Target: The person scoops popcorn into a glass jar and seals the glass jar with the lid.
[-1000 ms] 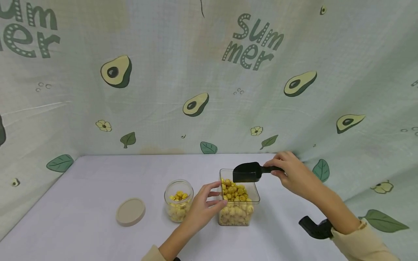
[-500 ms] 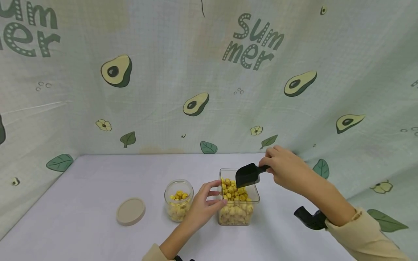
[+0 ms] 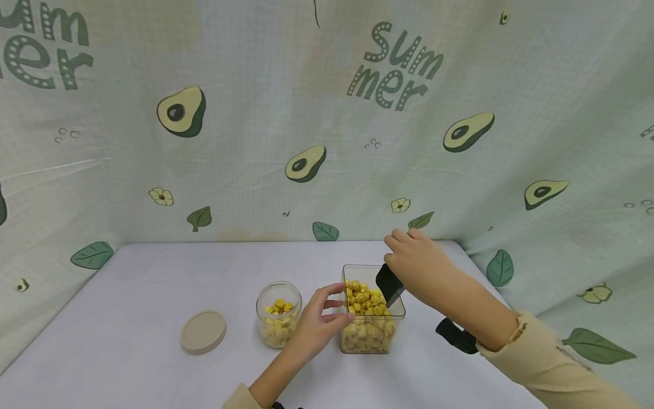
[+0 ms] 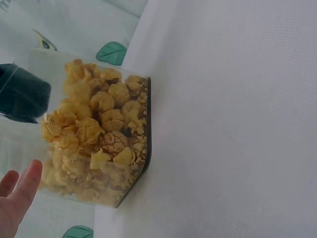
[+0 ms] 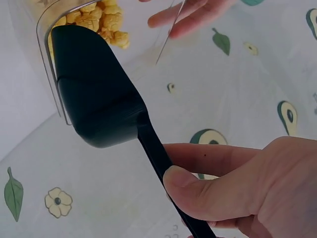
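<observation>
In my right hand (image 3: 416, 261) I hold a black scoop (image 5: 94, 89) by its thin handle, thumb pressed along it. The scoop's bowl tilts down into the mouth of a clear square container (image 3: 398, 312), just above the yellow popcorn (image 4: 99, 119). The right hand hides most of the handle in the head view. My left hand (image 3: 317, 321) is at the container's left side, fingers spread and lightly bent, fingertips touching or very near its wall. Left of that hand stands a round clear jar (image 3: 263, 307), lidless and partly filled with popcorn.
A round beige lid (image 3: 203, 332) lies on the white tabletop (image 3: 128, 307), left of the jar. Behind the table hangs a curtain (image 3: 245, 125) printed with avocados and leaves. A black strap-on device (image 3: 456, 335) sits at the right wrist.
My right hand has moved left over the container, turning the scoop from level to steeply tip-down and lowering it toward the popcorn. The left hand, jar and lid stay put.
</observation>
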`<state>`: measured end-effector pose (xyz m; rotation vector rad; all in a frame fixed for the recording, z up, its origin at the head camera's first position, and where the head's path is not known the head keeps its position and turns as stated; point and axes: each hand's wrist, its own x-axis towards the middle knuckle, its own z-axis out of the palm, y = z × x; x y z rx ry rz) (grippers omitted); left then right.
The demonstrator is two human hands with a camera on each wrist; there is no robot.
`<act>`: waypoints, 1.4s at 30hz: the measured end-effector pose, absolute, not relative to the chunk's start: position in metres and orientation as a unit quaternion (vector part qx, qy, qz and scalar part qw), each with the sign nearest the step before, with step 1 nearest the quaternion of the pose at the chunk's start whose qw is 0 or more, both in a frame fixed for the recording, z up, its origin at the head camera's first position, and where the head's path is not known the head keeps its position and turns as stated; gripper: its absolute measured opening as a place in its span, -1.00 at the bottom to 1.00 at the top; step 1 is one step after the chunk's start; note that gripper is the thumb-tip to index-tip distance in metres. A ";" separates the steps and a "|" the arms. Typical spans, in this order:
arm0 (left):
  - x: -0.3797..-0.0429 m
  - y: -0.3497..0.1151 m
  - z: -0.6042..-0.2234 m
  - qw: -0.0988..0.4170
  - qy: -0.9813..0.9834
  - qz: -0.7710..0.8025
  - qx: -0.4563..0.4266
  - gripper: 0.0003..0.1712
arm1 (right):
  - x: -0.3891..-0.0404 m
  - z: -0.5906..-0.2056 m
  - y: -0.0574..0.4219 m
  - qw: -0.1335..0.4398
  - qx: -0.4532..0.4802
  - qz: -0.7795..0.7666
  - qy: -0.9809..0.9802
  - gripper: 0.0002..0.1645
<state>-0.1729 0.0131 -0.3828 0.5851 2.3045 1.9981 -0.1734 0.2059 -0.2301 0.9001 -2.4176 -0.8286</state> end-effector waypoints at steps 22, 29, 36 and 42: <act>-0.174 0.012 -0.383 0.017 0.740 0.644 0.192 -0.37 | -0.176 -0.247 0.175 0.126 0.301 -0.369 -0.870 -0.79; -0.173 0.012 -0.382 0.021 0.739 0.646 0.188 -0.37 | -0.184 -0.250 0.183 0.110 0.312 -0.342 -0.879 -0.84; -0.172 0.013 -0.381 0.022 0.734 0.651 0.194 -0.36 | -0.186 -0.264 0.194 0.065 0.329 -0.284 -0.898 -0.90; -0.172 0.013 -0.380 0.022 0.733 0.652 0.193 -0.38 | -0.187 -0.266 0.204 0.057 0.331 -0.247 -0.909 -0.84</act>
